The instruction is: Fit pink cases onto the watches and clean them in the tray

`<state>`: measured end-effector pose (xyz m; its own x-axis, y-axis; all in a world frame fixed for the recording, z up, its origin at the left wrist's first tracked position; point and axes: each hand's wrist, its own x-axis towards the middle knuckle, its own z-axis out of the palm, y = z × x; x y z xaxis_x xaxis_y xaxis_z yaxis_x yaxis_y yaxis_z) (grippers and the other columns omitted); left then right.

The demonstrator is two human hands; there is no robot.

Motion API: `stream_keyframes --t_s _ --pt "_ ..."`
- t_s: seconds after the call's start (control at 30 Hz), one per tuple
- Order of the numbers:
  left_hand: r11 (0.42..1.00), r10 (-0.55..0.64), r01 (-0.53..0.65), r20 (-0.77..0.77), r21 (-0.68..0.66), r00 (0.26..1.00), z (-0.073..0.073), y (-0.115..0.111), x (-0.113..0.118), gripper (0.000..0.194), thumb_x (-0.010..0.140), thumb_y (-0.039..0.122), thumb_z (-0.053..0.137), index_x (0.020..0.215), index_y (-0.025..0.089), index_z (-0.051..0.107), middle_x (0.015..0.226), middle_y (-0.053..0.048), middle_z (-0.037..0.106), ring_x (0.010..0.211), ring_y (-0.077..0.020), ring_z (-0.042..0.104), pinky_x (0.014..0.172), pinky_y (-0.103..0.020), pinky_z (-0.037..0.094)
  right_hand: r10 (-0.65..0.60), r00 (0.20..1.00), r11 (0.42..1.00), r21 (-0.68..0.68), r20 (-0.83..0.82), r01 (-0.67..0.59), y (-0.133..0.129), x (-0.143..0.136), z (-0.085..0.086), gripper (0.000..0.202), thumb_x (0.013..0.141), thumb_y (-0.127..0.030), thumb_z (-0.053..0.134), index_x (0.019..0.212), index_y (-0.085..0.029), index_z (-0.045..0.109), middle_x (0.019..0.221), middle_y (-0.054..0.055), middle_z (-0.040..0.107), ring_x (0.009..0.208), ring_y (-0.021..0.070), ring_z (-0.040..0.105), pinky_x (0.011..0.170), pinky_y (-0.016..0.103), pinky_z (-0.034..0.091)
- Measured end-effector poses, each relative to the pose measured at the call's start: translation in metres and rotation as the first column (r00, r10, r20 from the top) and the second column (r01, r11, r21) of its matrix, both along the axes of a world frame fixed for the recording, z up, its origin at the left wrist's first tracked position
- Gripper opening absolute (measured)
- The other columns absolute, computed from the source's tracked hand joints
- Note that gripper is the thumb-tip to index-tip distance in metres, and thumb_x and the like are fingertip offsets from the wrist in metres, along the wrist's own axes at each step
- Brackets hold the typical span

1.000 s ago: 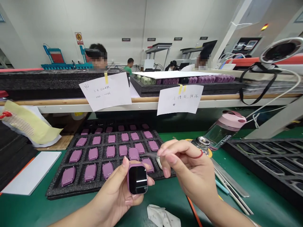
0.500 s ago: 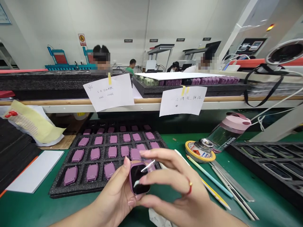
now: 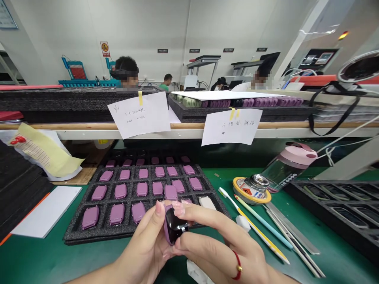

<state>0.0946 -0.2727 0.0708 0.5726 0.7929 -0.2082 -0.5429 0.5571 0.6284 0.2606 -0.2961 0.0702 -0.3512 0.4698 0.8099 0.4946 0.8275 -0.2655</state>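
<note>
My left hand point(image 3: 151, 240) is closed around a purple smartwatch case point(image 3: 166, 228) with a glossy black screen, tilted to one side. From the right, my right hand point(image 3: 225, 240) has its fingertips bent around the top and lower right edges of the watch. Something clear and shiny, perhaps a film, shows between those fingers, but its shape is hard to make out. Behind the hands lies a black foam tray point(image 3: 74, 232) with several purple watch cases point(image 3: 117, 213) in its pockets. A white piece point(image 3: 207, 203) rests in the tray's right side.
Right of the tray lie a toothbrush point(image 3: 241, 211), a light-blue stick point(image 3: 263, 221), flat strips point(image 3: 293, 236) and a small white block point(image 3: 242, 223). A metal-topped container stands on a yellow tape roll point(image 3: 237, 189) near a pink-lidded bottle point(image 3: 299, 154). Another dark tray point(image 3: 322, 213) sits far right.
The watch has turned in my left hand so its screen faces more to the right. My right fingertips have moved from over the screen to its edges.
</note>
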Motion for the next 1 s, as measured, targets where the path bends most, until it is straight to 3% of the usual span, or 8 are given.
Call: stream_keyframes --t_s 0.27,0.57,0.73,0.87,1.0 --pt "0.998 0.056 -0.055 0.045 -0.036 0.997 -0.002 0.004 0.003 0.033 0.078 0.048 0.079 0.088 0.018 0.076 0.069 0.003 0.055 0.052 -0.0044 0.039 0.047 -0.014 0.037 0.019 0.997 1.0 -0.022 -0.07 -0.021 0.009 -0.002 -0.003 0.008 0.094 -0.013 0.064 0.098 -0.02 0.067 0.117 0.011 0.066 0.11 0.0201 0.07 0.089 0.025 0.062" --pt "0.998 0.069 -0.069 0.035 -0.014 0.997 -0.001 0.004 0.003 0.034 0.079 0.049 0.078 0.092 0.017 0.077 0.074 0.002 0.06 0.051 -0.0035 0.038 0.048 -0.014 0.037 0.034 0.995 0.998 -0.058 -0.089 -0.04 0.01 -0.006 -0.007 0.011 0.093 -0.008 0.062 0.093 -0.017 0.066 0.115 0.01 0.067 0.114 0.0194 0.069 0.104 0.025 0.054" --pt "1.0 -0.004 0.003 0.058 0.016 0.998 0.003 0.003 0.002 0.04 0.08 0.053 0.076 0.094 0.016 0.077 0.07 0.001 0.062 0.046 -0.0009 0.033 0.046 -0.014 0.029 0.056 0.967 0.989 -0.121 -0.249 -0.088 0.008 -0.003 0.002 0.006 0.094 -0.015 0.065 0.091 -0.02 0.064 0.104 0.006 0.07 0.104 0.0187 0.073 0.102 0.03 0.058" --pt "1.0 -0.019 0.017 0.074 0.025 0.997 0.005 0.003 0.003 0.043 0.078 0.055 0.077 0.084 0.012 0.075 0.07 -0.002 0.065 0.044 -0.0006 0.037 0.044 -0.015 0.023 0.039 0.946 0.995 -0.073 -0.321 -0.065 0.006 0.005 0.01 0.006 0.097 -0.019 0.062 0.092 -0.021 0.064 0.103 0.006 0.07 0.104 0.02 0.073 0.097 0.034 0.062" --pt "0.999 -0.011 0.012 0.057 -0.032 0.998 0.005 0.005 0.003 0.046 0.074 0.055 0.08 0.091 0.012 0.077 0.074 -0.007 0.071 0.043 -0.0014 0.039 0.042 -0.015 0.021 0.038 0.931 0.999 -0.002 -0.362 -0.042 0.01 0.018 0.014 0.008 0.099 -0.021 0.059 0.093 -0.021 0.064 0.101 0.004 0.069 0.109 0.0173 0.069 0.104 0.033 0.058"
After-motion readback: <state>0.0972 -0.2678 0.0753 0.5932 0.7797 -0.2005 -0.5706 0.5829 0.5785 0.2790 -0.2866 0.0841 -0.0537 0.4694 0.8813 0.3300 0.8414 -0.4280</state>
